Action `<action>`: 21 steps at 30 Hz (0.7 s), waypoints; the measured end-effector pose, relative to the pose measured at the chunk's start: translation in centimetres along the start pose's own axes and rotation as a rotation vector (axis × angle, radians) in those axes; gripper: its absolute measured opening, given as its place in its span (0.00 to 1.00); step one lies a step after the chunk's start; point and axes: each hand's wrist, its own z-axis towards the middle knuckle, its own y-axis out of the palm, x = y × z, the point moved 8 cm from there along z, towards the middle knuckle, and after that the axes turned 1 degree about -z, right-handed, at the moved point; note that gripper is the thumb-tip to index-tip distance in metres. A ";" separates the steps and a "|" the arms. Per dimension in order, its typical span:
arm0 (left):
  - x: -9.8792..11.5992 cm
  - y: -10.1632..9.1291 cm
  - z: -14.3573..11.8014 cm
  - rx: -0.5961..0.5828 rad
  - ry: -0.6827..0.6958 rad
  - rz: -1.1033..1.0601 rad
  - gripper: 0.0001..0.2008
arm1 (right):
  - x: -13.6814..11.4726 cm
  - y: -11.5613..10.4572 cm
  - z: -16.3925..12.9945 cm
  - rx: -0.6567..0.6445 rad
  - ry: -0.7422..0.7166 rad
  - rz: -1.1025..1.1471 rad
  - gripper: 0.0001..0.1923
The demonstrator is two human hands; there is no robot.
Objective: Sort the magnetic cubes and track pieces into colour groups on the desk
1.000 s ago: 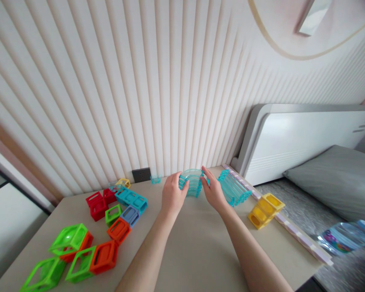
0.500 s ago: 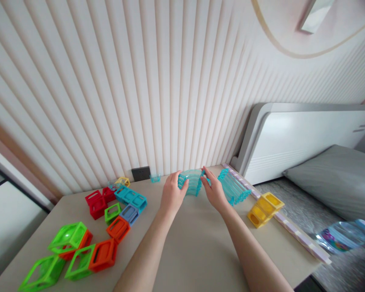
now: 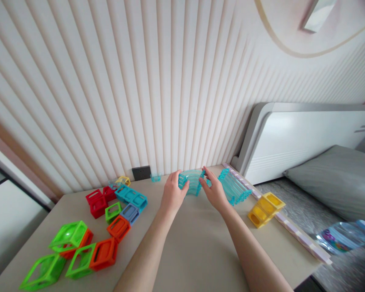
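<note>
Nothing has shifted: left hand (image 3: 172,194) and right hand (image 3: 214,192) still grip curved teal tracks (image 3: 192,181); straight teal tracks (image 3: 233,187) beside.

No legible text, label, brand, number or sign is found on any surface. The clear bottle (image 3: 345,236), lying on the bed to the right of the table (image 3: 200,251), bears a coloured wrap, but its print is too blurred to read.
</note>
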 end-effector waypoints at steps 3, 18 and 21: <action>-0.3 0.2 -0.1 0.012 -0.006 0.019 0.23 | 0.1 0.0 0.0 0.003 -0.003 -0.005 0.31; -0.6 0.2 -0.4 0.005 -0.013 0.074 0.26 | 0.2 -0.1 -0.2 0.008 0.024 0.006 0.31; -0.7 0.4 -0.5 -0.006 -0.018 0.078 0.28 | 0.1 -0.1 -0.2 0.007 0.030 0.013 0.31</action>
